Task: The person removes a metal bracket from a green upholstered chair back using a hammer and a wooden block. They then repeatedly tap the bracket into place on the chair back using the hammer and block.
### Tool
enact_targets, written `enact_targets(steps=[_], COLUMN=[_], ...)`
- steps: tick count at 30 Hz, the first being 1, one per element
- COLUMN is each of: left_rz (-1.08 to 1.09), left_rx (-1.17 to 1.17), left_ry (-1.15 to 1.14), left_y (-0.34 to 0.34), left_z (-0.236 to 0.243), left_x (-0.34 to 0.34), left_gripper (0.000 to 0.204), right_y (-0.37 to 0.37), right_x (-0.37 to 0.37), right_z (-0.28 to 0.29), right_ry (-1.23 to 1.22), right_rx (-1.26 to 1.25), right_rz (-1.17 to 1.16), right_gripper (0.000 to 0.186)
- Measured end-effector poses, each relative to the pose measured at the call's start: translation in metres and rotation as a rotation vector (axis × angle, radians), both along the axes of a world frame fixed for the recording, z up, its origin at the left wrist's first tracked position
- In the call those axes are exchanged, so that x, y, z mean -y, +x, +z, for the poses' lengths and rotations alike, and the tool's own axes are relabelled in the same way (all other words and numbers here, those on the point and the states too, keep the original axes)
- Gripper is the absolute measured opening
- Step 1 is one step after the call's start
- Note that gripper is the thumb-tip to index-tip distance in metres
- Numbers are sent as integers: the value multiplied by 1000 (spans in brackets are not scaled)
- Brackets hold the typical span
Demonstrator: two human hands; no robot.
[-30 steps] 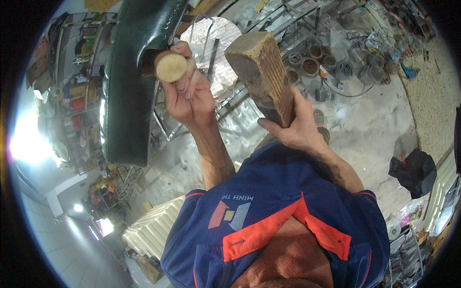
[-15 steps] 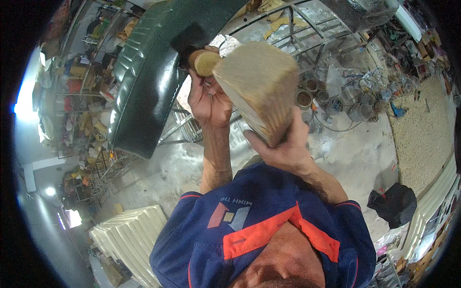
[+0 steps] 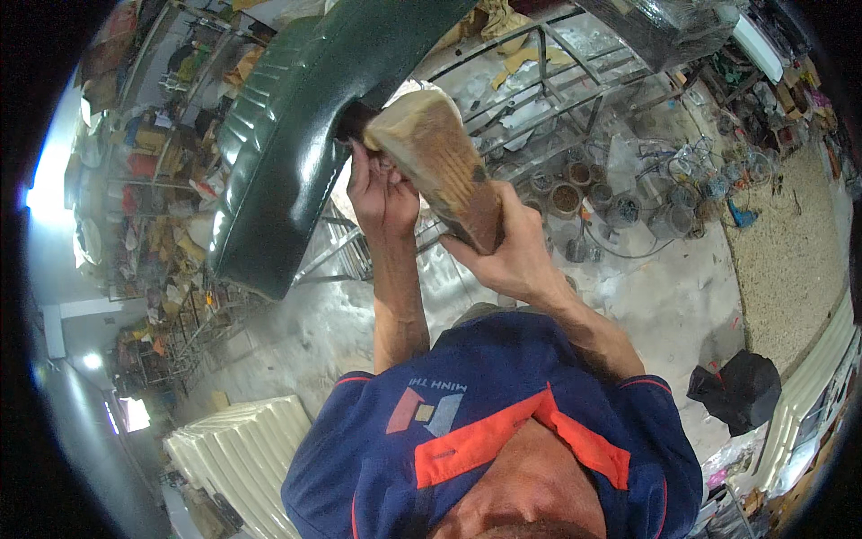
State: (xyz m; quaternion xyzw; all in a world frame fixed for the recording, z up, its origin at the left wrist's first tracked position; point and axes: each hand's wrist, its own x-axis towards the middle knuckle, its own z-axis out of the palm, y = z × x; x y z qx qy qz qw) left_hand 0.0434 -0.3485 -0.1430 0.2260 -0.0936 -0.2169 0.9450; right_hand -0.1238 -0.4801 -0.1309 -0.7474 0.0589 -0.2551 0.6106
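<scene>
My right hand is closed round the lower end of a thick, worn wooden block. The block slants up to the left, its top end against or just over a round wooden piece of which only an edge shows. Beneath that end, my left hand is closed about the round piece, its fingers partly hidden by the block. Both meet at a dark opening in the edge of a glossy dark green padded seat, which stands tilted at the upper left.
Behind the seat is a metal frame. Several pots of small parts stand on the floor to the right, beside a speckled board. A black bag lies at the lower right, and stacked cream panels at the lower left.
The wooden block has swung left and away from me, from beside the round wooden piece to over its end. My left hand stays in almost the same place.
</scene>
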Motion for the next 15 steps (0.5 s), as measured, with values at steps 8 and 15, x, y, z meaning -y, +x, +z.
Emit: enact_targets(steps=[8,15], left_rz=[-366,-505], left_rx=[231,356], left_ry=[127,660], left_y=[-66,-95], left_z=[4,-37], left_x=[18,-8], left_gripper=[56,61], right_y=[-57,-107], right_x=[10,34], right_z=[-69,-103], right_ry=[134,364], right_rx=[-2,-179], right_rz=[-127,27], right_gripper=[71,77])
